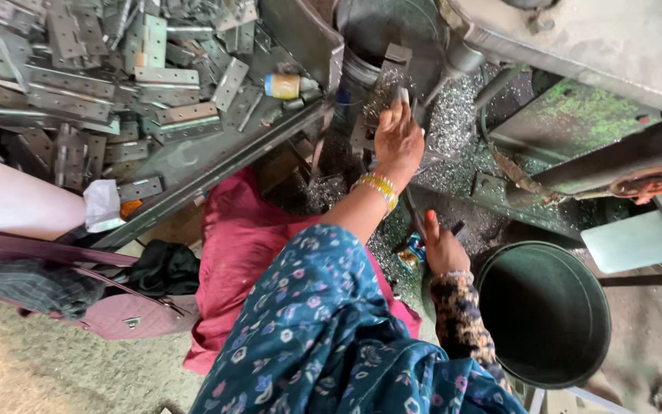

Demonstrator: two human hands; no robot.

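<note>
My left hand (pixel 398 139), with yellow bangles at the wrist, reaches up to the dark die block (pixel 381 92) of a press machine. Its fingertips pinch a small flat metal piece (pixel 404 95) against the block. My right hand (pixel 442 247) is lower, beside the machine bed, with its fingers closed around a thin dark rod (pixel 417 218). A blue floral cloth (pixel 323 330) covers my left arm.
A slanted metal tray (pixel 216 165) at upper left holds a heap of several grey hinge plates (pixel 116 84) and a small yellow bottle (pixel 285 86). Silver shavings (pixel 453 126) cover the machine bed. A green bucket (pixel 545 314) stands at lower right; a pink bag (pixel 116 310) lies at left.
</note>
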